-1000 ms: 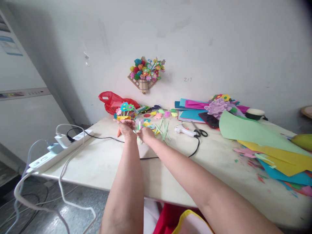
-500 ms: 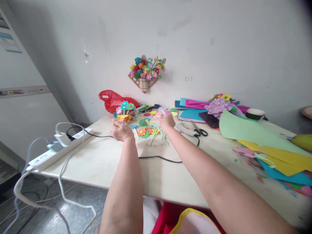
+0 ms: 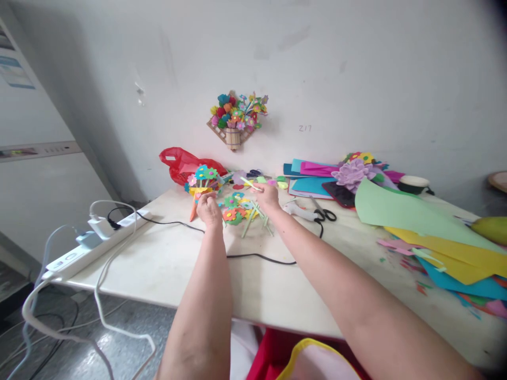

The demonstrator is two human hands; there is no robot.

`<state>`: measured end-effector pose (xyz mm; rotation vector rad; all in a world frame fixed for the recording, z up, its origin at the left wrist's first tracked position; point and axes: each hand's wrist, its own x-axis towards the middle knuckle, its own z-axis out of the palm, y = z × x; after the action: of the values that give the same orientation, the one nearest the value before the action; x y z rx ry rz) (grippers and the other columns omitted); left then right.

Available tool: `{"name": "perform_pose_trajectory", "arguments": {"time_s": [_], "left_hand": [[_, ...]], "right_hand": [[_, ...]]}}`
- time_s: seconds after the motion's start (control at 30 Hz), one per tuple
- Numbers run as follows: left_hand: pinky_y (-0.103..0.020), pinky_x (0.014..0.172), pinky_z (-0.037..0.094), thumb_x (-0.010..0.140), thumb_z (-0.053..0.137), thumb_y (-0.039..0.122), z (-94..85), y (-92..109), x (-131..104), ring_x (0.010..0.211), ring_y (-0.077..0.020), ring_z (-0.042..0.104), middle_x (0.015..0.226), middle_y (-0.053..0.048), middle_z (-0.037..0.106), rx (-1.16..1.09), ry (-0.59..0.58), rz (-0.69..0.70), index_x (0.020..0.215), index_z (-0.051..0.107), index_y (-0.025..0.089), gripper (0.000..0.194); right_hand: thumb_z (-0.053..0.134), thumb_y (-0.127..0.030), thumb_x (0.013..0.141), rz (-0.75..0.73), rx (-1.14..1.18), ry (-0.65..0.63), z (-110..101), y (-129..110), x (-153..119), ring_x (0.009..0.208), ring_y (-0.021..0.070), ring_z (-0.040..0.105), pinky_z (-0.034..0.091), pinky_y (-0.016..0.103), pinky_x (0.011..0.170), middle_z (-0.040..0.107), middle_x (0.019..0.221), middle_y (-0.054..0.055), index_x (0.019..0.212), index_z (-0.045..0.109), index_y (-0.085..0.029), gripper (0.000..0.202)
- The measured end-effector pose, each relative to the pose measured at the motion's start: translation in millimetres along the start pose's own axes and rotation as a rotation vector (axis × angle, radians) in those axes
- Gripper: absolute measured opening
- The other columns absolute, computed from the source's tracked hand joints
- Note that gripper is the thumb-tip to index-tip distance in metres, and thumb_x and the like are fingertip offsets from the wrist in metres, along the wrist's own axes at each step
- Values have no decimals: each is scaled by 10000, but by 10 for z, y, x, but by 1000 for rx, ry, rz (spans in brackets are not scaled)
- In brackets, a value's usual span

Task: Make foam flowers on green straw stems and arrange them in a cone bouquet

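My right hand [image 3: 268, 198] pinches a thin pale green strip [image 3: 250, 184], which points up and to the left over the table. To its left, my left hand [image 3: 209, 211] is closed with curled fingers; what it holds, if anything, is hidden. Right behind that hand stands a bunch of foam flowers [image 3: 202, 173] in an orange holder [image 3: 193, 209]; I cannot tell whether they touch. Between my hands lie loose foam flowers [image 3: 231, 215], orange, green and blue. Several more pale green strips [image 3: 257, 216] lie crossed in a pile below my right hand.
A hot glue gun [image 3: 301, 212] and scissors [image 3: 325, 213] lie right of the strips. A black cord [image 3: 261, 255] crosses the table. At left is a power strip [image 3: 75, 257]; a red bag [image 3: 180, 166] sits behind. Foam sheets [image 3: 420, 216] cover the right side.
My right hand has lifted slightly and now shows a pale green strip. My left hand has moved right, its fingers more curled, uncovering the orange holder.
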<state>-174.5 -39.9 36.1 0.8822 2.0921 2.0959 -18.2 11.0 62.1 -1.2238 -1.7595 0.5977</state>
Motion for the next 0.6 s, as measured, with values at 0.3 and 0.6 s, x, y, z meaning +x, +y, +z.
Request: {"name": "perform_pose_trajectory", "arguments": {"time_s": [0.3,0.6], "left_hand": [[-285,638,495,579,540,61,75,-45,-22,618,-109,582,947,-34,564,-684,-377,-175,1111,480,207,555],[-199,494,395,786,537,423,105,-200,39,407,-53,308,463,76,307,-639,-279,-235,602,475,169,320]], "right_hand": [[605,-53,665,-43,604,-436,-255,-158,-110,395,19,407,355,165,426,676,668,14,868,713,-101,235],[620,-53,641,39,700,-289,-574,-18,40,407,14,399,285,149,379,703,737,47,901,702,-105,277]]}}
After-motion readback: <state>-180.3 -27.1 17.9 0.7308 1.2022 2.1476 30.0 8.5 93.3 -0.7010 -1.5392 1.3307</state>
